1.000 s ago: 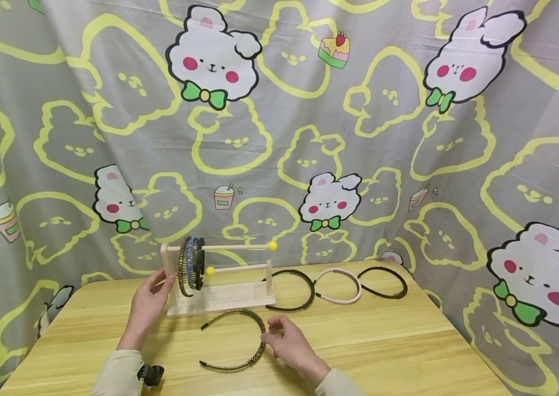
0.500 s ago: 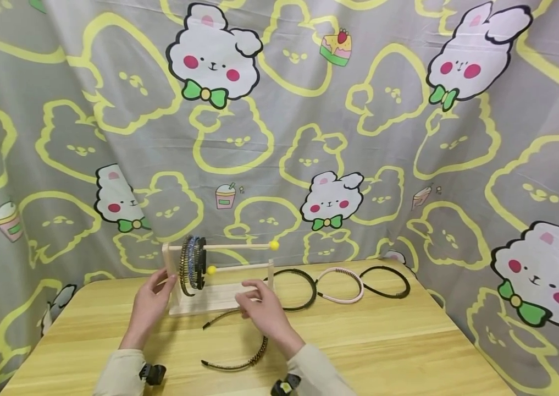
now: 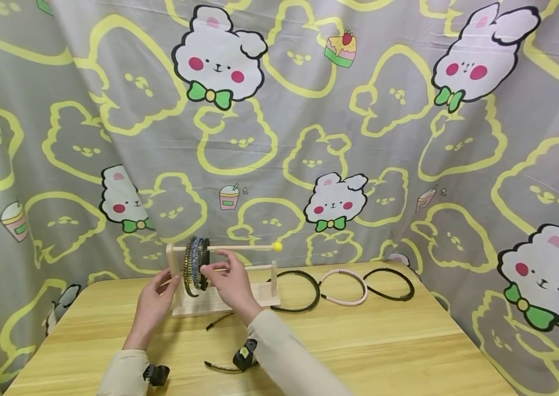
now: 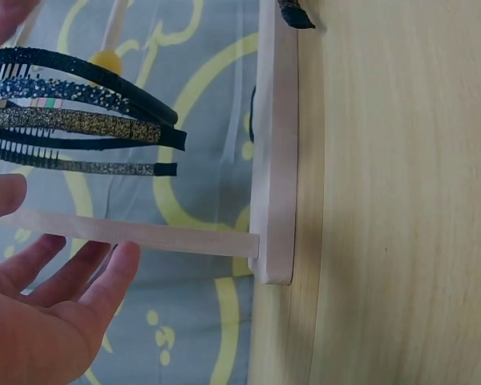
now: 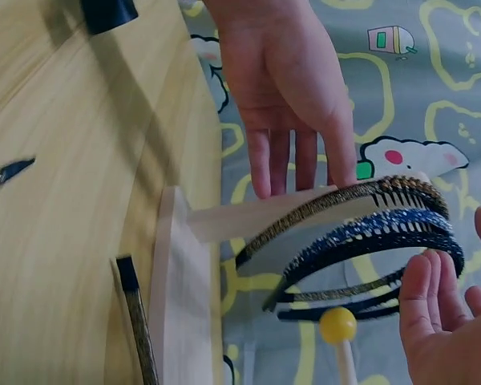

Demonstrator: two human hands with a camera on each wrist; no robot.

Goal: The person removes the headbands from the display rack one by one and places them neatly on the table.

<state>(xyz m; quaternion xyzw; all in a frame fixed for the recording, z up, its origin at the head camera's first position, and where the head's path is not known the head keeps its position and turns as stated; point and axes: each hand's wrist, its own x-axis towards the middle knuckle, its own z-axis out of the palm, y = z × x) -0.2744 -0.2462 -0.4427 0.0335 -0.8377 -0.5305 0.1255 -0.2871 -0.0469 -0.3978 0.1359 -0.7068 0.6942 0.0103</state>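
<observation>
A wooden headband stand [image 3: 195, 305] rises from the table, and my left hand [image 3: 154, 300] holds its left upright between thumb and fingers. From its upper rod hang a brown-gold headband [image 4: 88, 122], a blue glittery headband [image 4: 88, 95] and a black headband [image 4: 96, 68], close together near that upright. My right hand [image 3: 232, 283] reaches between the rods. Its nearly straight fingers [image 5: 433, 289] touch the black headband's side, while the thumb stands apart. Partly hidden under my right forearm, a dark gold headband [image 3: 222, 367] lies in front of the stand.
To the stand's right lie a black headband [image 3: 316, 294], a pink headband [image 3: 364, 289] and another black headband [image 3: 411, 286] in a row. A yellow ball [image 3: 277, 247] caps the upper rod. Behind the wooden table [image 3: 388, 346] hangs a patterned curtain [image 3: 269, 181].
My right hand has moved from beside the loose headband, up and left, to the headbands on the upper rod. My left hand stays at the left upright.
</observation>
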